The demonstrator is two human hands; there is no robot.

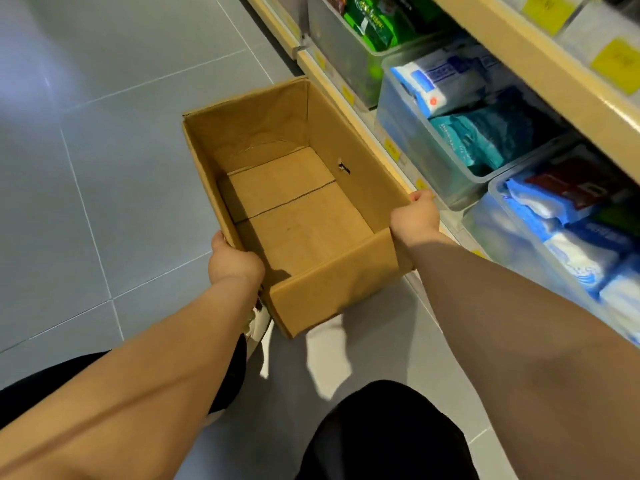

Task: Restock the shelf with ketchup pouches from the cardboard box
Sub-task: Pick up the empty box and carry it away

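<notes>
Beside stocked shelf [363, 133], hands [235, 263] gripping cardboard box [294, 209]

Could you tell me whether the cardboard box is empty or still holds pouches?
Empty: the cardboard box is open-topped and its bare brown floor shows edge to edge, while the left hand and right hand grip its sides.

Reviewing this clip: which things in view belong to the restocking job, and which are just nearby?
Part of the job:
cardboard box, empty, no pouches visible inside
left hand gripping its left wall
right hand gripping its right wall
shelf

Just nearby:
clear bins of blue and white packets
green packets
yellow price tags
</notes>
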